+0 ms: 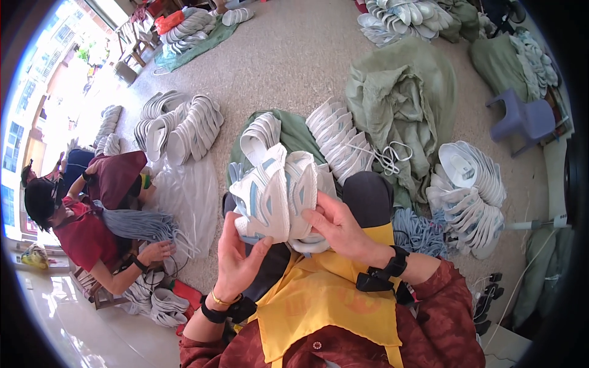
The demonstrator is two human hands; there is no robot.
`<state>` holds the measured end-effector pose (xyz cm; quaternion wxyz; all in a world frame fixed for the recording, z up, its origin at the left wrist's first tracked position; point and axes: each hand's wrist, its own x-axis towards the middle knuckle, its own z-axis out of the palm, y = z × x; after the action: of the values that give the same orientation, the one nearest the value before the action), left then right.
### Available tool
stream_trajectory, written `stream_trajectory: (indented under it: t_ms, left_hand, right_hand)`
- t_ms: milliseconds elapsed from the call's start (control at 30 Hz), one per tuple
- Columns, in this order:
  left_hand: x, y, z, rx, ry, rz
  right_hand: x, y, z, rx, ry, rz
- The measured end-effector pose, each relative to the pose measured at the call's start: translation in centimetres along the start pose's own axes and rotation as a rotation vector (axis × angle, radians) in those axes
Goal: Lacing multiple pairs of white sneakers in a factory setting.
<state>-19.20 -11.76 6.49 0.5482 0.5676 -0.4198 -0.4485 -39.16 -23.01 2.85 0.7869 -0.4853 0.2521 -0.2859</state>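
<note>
Both hands on the uppers (264, 199), white mesh with grey-blue panels, at least two bunched together; exact count can't be read. They're held up over the lap, just above the yellow apron (328, 313). Left hand (236, 260): partly curled, thumb on the near face at the lower left edge, fingers up along the left side, pinching the bunch; some fingertips hidden. Right hand (343, 230): half closed, thumb and index gripping the right edge, remaining fingers folded, partly out of sight. Black strap on each wrist, bangle (224, 299) on the left one. Just past the knees: green cloth (294, 127) with a short stack (261, 135) of uppers on it, and a longer slanted stack (337, 138) to its right. Next to that, a big crumpled green sack (392, 92), white laces (392, 157) lying at its near left side. By the right knee: heap of grey-blue laces (420, 230), then a nested pile (469, 172) of uppers beside it. Purple stool (521, 121) further out right. Left side: double row (196, 129) of uppers on the floor, clear plastic sheet (193, 199) nearer, co-worker (86, 236) in a red top seated beside it with a hank (138, 224) of grey-blue cord, one hand near its loose ends. More uppers (184, 30) far left on another green sheet (190, 54).
</note>
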Motion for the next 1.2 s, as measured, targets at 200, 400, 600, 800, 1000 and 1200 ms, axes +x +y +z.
stream_trajectory:
  t_ms: [200,400,600,800,1000,1200]
  left_hand:
    - [1.7,-0.8,-0.6,0.055,-0.015,0.011]
    - [5.9,1.2,-0.4,0.583,-0.097,0.281]
    - [9.5,-1.6,0.0,0.576,0.055,0.331]
    - [10.3,-3.9,-3.3,0.842,0.143,0.246]
    - [10.1,-4.8,-4.4,0.762,0.139,0.117]
    - [10.6,-4.6,-4.2,0.805,0.105,0.074]
  right_hand:
    - [2.0,-0.9,-0.8,0.060,-0.058,0.079]
    - [7.5,-5.6,-3.6,0.253,0.004,0.169]
    - [13.9,-7.1,-6.8,0.135,-0.011,0.121]
    - [21.7,-3.6,-13.3,-0.426,-0.042,0.017]
    - [28.4,8.3,-20.4,-1.007,-0.132,-0.142]
    - [30.0,18.2,-22.6,-1.146,-0.180,-0.037]
